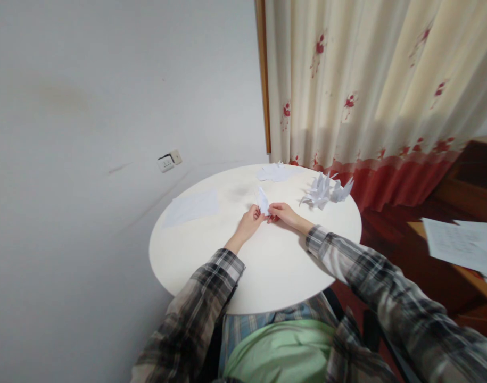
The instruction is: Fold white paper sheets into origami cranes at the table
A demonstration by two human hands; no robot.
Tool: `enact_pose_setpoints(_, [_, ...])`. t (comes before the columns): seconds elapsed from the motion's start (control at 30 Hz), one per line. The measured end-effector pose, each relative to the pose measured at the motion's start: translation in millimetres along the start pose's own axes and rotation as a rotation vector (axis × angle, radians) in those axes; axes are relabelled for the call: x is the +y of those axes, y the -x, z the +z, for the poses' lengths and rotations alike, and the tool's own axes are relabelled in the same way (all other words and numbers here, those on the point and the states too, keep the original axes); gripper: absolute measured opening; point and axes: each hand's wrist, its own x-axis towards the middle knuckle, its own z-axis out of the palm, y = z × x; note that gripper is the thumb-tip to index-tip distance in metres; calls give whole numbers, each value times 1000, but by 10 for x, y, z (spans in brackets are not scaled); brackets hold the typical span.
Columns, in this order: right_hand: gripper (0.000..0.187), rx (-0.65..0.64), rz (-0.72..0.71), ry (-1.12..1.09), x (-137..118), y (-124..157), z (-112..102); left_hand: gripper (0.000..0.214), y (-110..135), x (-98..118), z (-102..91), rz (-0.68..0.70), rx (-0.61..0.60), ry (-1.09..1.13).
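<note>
A small folded white paper piece (262,201) stands up between my two hands over the round white table (211,255). My left hand (250,222) pinches its lower left side with the fingers closed. My right hand (280,212) pinches its lower right side, fingers closed as well. Both wrists rest near the table's middle. Plaid sleeves cover my forearms.
A flat white sheet (192,207) lies left of my hands. Several folded paper figures (325,192) sit at the right rim, and loose paper pieces (277,172) at the far edge. A wall stands left, a curtain behind, and a wooden desk with papers (462,242) right.
</note>
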Motion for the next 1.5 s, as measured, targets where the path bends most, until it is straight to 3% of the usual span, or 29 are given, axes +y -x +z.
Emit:
enact_pose_setpoints(0.17, [21,-13,-1,-26,28,-8,-2,5,-6,50,-23,10,44,-33])
enact_pose_setpoints(0.53, [17,-77,14,-54,4,10,2,19,-19,-11,18,-50,-43,212])
enact_pose_setpoints(1.5, [24,27,-50,60,18,-15,-14,15,-25,60,-22,31,111,-53])
